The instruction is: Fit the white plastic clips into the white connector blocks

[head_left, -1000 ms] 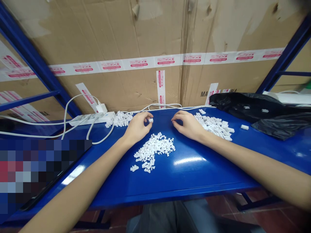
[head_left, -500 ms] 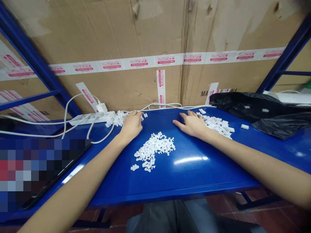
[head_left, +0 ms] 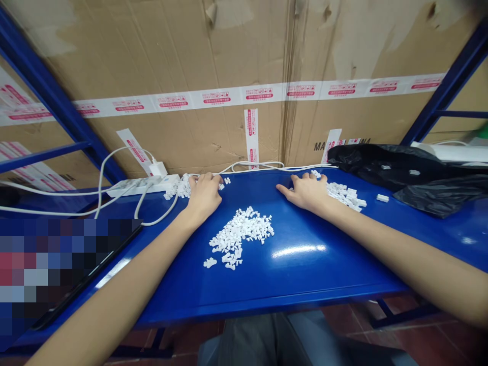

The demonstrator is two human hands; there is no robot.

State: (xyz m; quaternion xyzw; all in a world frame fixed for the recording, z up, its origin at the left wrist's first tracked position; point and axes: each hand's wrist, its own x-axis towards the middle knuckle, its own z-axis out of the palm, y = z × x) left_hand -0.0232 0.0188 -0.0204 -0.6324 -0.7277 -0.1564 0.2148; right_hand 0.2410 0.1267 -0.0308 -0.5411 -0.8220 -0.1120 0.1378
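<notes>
My left hand [head_left: 206,193] lies palm down at the back left, its fingers spread over the edge of a pile of small white pieces [head_left: 182,188]. Palm down too, my right hand [head_left: 307,192] rests at the left edge of another pile of white block-like pieces [head_left: 346,196], thumb stretched out to the left. Whatever lies under either palm is hidden. Between my forearms a third heap of tiny white plastic pieces [head_left: 244,229] sits on the blue table [head_left: 297,279]. A few larger flat pieces [head_left: 231,260] lie at its near end.
A white power strip [head_left: 141,187] with looping cables stands at the back left. A dark-edged screen [head_left: 95,274], partly blurred out, lies at the left. Black plastic bags [head_left: 396,168] lie back right, near a single white block [head_left: 382,198]. Taped cardboard [head_left: 213,132] walls the back.
My right hand has shifted slightly right, further over the right-hand pile, with its fingers more spread. My left hand stays nearly in place. The middle heap looks the same.
</notes>
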